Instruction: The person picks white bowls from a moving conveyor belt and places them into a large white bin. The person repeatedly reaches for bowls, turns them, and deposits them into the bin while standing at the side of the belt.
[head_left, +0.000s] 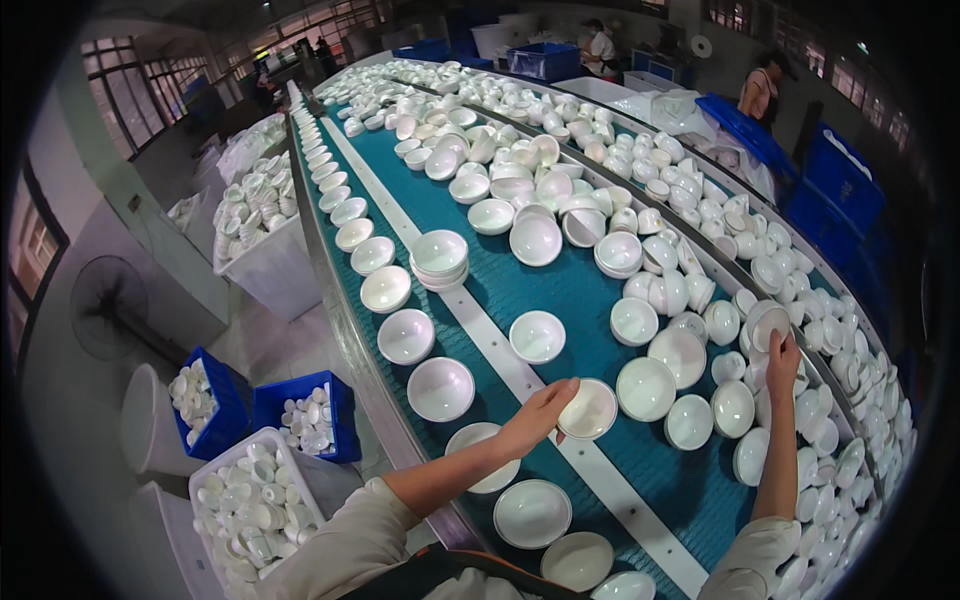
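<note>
My left hand (541, 414) grips the rim of a white bowl (589, 409) above the white divider strip (634, 512) of the green conveyor belt (517, 289). Farther right, my right hand (782, 358) is on a white bowl (769, 328) at the edge of the heap, its fingers at the bowl's near side. Left of the divider, single white bowls (441, 389) stand upright in a long row. A small stack of bowls (439, 255) rests partly on the strip. Many loose bowls (646, 388) lie between my hands and beyond them, some tilted or overturned.
A metal rail (352, 352) edges the belt at left. Beside it stand a white bin (274, 262), a blue crate (345, 420) and a white tub (289, 457), all holding white ware. A fan (111, 307) stands far left. Two people (761, 90) are beyond the far side.
</note>
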